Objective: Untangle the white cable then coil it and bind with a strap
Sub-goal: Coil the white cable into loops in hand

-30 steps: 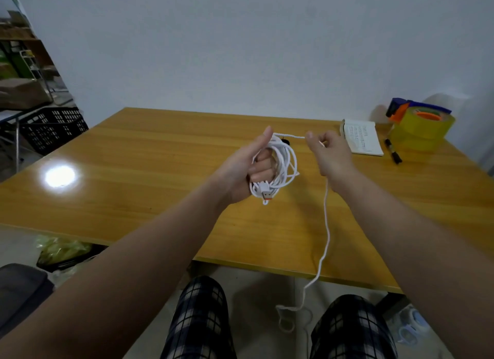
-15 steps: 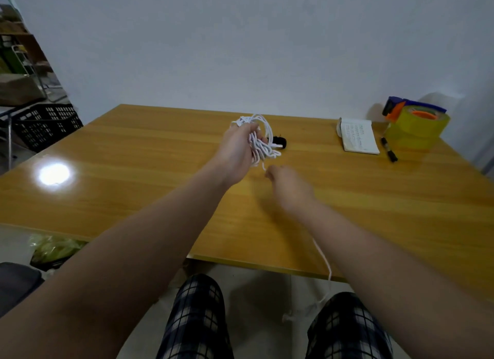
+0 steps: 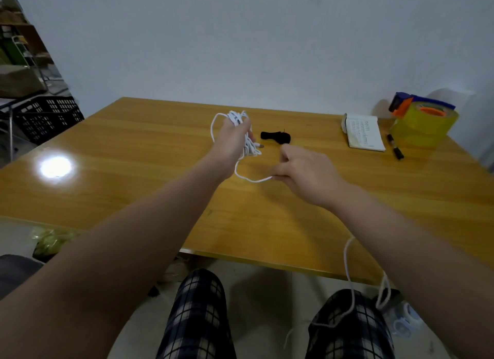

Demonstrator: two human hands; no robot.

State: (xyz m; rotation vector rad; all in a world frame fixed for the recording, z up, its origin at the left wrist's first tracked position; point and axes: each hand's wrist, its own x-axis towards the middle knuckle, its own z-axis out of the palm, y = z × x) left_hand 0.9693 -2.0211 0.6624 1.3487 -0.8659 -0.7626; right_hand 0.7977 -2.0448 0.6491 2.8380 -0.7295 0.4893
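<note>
head-worn view, facing forward-down, table (image 3: 133,187) near

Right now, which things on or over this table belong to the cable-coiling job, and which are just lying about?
In the job:
white cable, loops gathered in the left hand, a strand pinched by the right hand
black strap, lying on the table, untouched

Lying about:
notebook
black marker
tape dispenser

White cable (image 3: 242,134), black strap (image 3: 275,137), checked trousers (image 3: 197,316)
</note>
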